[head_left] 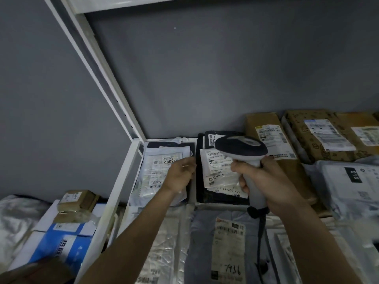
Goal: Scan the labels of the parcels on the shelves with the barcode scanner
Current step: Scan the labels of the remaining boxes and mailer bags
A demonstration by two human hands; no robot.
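Head view: right hand (266, 181) is gripping the scanner (244, 160) by its handle, fingers curled round it, the scanner's head hanging over the black parcel (205, 193) and its white label (219, 171). Left hand (180, 177), at nine o'clock of the scanner, is pinching the edge of the clear parcel (155, 173) lying on the white shelf (123, 181). Brown boxes (264, 128) are sitting at two o'clock.
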